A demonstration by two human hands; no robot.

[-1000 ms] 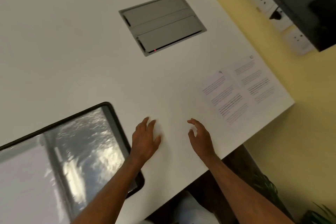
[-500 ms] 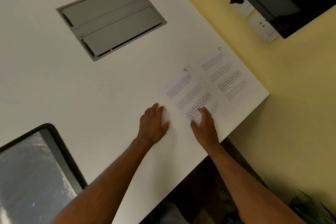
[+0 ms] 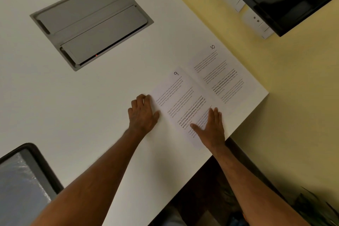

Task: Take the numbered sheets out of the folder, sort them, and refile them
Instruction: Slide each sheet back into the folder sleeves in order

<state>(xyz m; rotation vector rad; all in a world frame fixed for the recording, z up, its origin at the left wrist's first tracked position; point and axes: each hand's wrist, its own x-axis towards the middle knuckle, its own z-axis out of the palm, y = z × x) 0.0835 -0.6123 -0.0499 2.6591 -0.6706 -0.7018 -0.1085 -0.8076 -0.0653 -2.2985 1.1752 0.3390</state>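
Two numbered sheets lie side by side near the right corner of the white tabletop (image 3: 91, 115), their long edges touching or slightly overlapping. The sheet marked 9 (image 3: 174, 97) sits on the left; the sheet marked 10 (image 3: 220, 71) lies beside it, close to the tabletop's right edge. The right hand (image 3: 211, 128) rests flat on the lower part of sheet 9, fingers spread, its grip released and holding nothing. The left hand (image 3: 142, 113) sits at that sheet's left edge with fingers curled; it seems to be touching or nudging the paper's edge, but whether it grips anything cannot be told. The black folder (image 3: 36, 170) with a shiny plastic sleeve lies well apart at the lower left edge, mostly out of view. A grey hatch (image 3: 91, 22) is set into the tabletop farther back.

The sorting step appears in hand. Next, sheet 9 likely needs sliding onto sheet 10, edges squared, before refiling.
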